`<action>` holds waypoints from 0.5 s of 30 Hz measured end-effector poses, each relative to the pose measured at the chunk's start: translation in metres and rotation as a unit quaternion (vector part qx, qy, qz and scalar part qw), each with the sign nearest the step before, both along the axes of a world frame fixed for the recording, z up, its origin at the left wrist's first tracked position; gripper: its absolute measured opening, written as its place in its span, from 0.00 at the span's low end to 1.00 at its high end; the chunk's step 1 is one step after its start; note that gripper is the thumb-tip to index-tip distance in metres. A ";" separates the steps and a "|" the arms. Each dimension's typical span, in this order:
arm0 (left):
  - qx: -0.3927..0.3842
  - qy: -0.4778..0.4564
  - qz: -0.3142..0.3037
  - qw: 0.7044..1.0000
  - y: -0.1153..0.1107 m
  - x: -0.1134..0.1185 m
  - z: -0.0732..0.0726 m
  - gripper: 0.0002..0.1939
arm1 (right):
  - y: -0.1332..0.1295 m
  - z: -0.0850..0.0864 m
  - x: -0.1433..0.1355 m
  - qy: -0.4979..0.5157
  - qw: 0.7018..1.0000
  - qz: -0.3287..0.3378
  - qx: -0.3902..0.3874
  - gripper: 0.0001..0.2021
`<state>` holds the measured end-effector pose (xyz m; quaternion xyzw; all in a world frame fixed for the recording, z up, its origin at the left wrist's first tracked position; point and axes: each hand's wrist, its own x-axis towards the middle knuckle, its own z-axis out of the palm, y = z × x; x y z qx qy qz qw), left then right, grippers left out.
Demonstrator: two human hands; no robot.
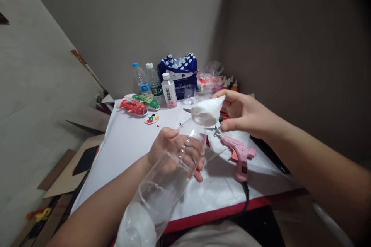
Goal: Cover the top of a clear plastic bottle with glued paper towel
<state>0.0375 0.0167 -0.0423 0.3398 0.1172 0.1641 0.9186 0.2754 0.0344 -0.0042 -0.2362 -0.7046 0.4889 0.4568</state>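
Observation:
My left hand [185, 152] is wrapped round a clear plastic bottle [162, 185], its fingers showing through the wall. The bottle slants from the lower left up toward the middle. Over its upper end sits a crumpled white piece [206, 111], like tissue or thin cloth, drawn to a point at the right. Beside that point is my right hand [242, 112], thumb and fingers apart; its fingertips are partly behind the white piece. Something whitish [136, 225] fills the bottle's near end. A pink hot glue gun [240, 156] lies under my right hand.
On the white-covered table [118, 162] stand a small white bottle [169, 92], two clear bottles and a blue bag [181, 73]. Red [131, 106] and green [146, 100] fish-like pieces lie at the left. Scissors lie partly hidden behind my hands. Cardboard [72, 170] leans at the left.

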 end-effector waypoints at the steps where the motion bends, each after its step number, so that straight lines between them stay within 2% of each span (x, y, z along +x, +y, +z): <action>1: -0.007 -0.010 -0.016 1.000 0.001 0.000 -0.002 0.34 | 0.000 -0.003 -0.001 -0.002 1.000 0.003 0.018 0.22; 7: 0.000 -0.042 -0.083 0.996 0.007 0.001 -0.009 0.37 | -0.005 -0.009 -0.008 0.000 0.997 -0.015 0.079 0.17; 11: 0.014 -0.021 -0.090 0.996 0.008 -0.002 -0.005 0.36 | -0.006 -0.009 -0.009 -0.050 0.985 -0.040 0.160 0.10; 15: 0.040 0.014 -0.113 0.993 0.010 -0.006 0.000 0.38 | -0.006 -0.008 -0.011 -0.065 0.980 -0.032 0.187 0.09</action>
